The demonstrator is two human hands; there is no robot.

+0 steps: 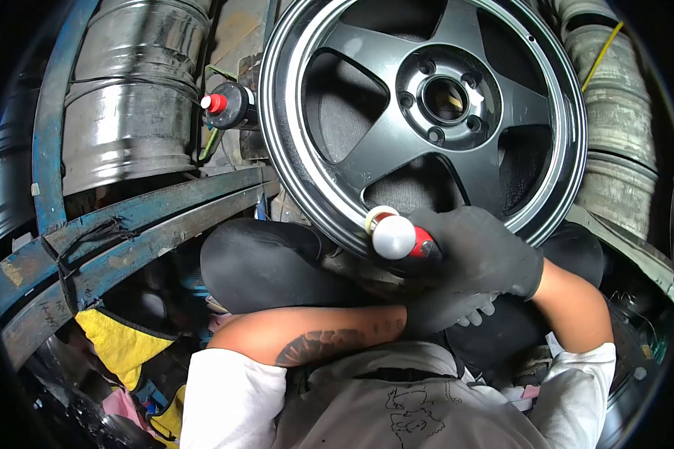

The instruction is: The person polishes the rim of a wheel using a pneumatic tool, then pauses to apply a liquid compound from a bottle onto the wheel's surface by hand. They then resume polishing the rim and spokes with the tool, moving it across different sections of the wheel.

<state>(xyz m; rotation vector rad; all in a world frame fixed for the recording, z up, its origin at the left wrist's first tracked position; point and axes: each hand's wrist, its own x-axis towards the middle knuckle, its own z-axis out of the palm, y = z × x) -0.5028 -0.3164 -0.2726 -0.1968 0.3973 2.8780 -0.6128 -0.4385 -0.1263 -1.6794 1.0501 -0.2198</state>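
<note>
A dark grey five-spoke wheel [393, 142] with a polished rim lies in front of the body. My right hand [483, 247], in a dark grey glove, is wrapped round a red and black tool [424, 242] with a round silver head. The head is over the wheel's lower rim, with a cream-coloured ring beside it; whether it touches the rim is unclear. Below and partly behind the right hand is my left hand [445, 308], also gloved. Its lighter fingertips point right and look slightly apart, with nothing visible in them; its palm is hidden.
Bare metallic wheel barrels stand at the left [131, 97] and right [614, 120]. A black bottle with a red cap [236, 105] is left of the wheel. Blue metal frame bars [127, 217] cross the left side. Yellow cloths [120, 344] hang at the lower left.
</note>
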